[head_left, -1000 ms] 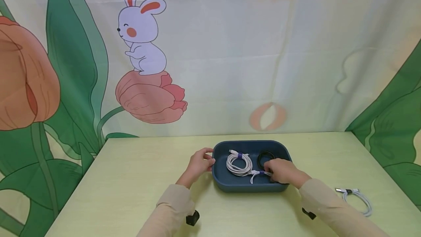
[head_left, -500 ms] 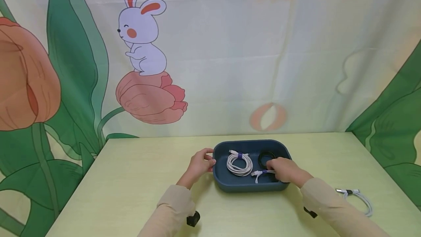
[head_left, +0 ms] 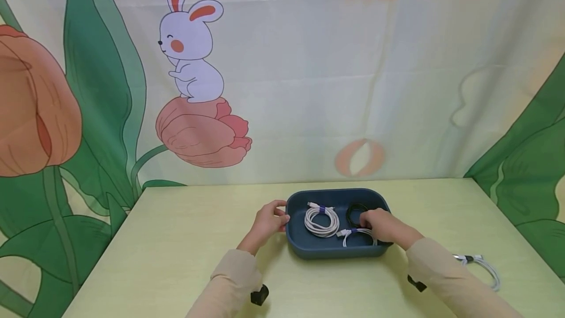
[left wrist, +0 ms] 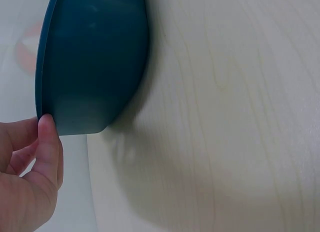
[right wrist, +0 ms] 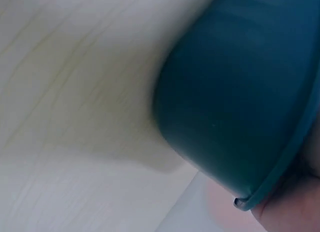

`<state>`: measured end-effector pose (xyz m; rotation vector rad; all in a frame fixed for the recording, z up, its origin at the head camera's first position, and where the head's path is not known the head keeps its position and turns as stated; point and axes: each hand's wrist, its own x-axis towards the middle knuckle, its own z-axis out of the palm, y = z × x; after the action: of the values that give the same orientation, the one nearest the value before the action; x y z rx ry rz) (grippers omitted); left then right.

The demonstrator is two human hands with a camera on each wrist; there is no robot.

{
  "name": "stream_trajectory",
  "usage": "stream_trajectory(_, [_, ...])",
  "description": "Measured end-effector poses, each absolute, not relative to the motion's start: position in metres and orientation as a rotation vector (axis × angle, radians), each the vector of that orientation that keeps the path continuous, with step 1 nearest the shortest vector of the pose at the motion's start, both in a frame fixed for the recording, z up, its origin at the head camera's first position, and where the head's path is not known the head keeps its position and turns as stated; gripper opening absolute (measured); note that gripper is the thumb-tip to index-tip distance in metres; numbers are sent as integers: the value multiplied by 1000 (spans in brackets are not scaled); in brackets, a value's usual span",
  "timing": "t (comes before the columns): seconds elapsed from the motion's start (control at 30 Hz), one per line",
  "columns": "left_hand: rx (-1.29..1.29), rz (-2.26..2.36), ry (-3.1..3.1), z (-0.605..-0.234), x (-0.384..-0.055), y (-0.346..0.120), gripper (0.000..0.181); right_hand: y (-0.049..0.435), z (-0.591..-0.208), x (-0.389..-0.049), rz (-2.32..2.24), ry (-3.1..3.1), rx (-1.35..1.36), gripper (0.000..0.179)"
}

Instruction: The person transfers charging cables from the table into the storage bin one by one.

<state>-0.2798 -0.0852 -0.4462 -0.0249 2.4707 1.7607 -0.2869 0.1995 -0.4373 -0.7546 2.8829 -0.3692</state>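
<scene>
A dark blue tray (head_left: 337, 251) with rounded corners stands on the table. My left hand (head_left: 268, 220) pinches its left rim; in the left wrist view the thumb (left wrist: 47, 137) presses the outside of the wall. My right hand (head_left: 383, 225) reaches over the right rim into the tray, fingers pointing down. Beside its fingers lies a small white cable (head_left: 353, 231) with a purple tie, partly under the hand. A black coiled cable (head_left: 353, 212) lies just behind. In the tray's left half is a larger white coiled cable (head_left: 321, 222). The right fingertips are hidden.
Another white cable (head_left: 487, 269) with a black tie lies on the table at the right, partly behind the right sleeve (head_left: 441, 269). The pale wooden table (head_left: 176, 239) ends at a printed curtain (head_left: 309, 87) behind.
The small white cable has shifted slightly right and more of its loop shows. My right hand has moved a little right, off part of that cable. The left hand stays at the rim.
</scene>
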Motion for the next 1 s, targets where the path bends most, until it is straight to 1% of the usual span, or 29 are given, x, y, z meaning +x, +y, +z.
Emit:
stream_trajectory(0.23, [-11,1758,2477,-446,-279,-86,38,202,-435,-291,-559,2828,-815,25])
stream_trajectory(0.47, [-26,1747,2482,-445,-279,-85,38,195,-440,-292,-637,2810,-746,18])
stream_trajectory(0.7, [-35,1752,2466,-445,-278,-85,39,194,-440,-292,-634,2850,-685,18])
stream_trajectory(1.0, [-35,1747,2470,-446,-279,-86,38,194,-440,-292,-616,2870,-642,14])
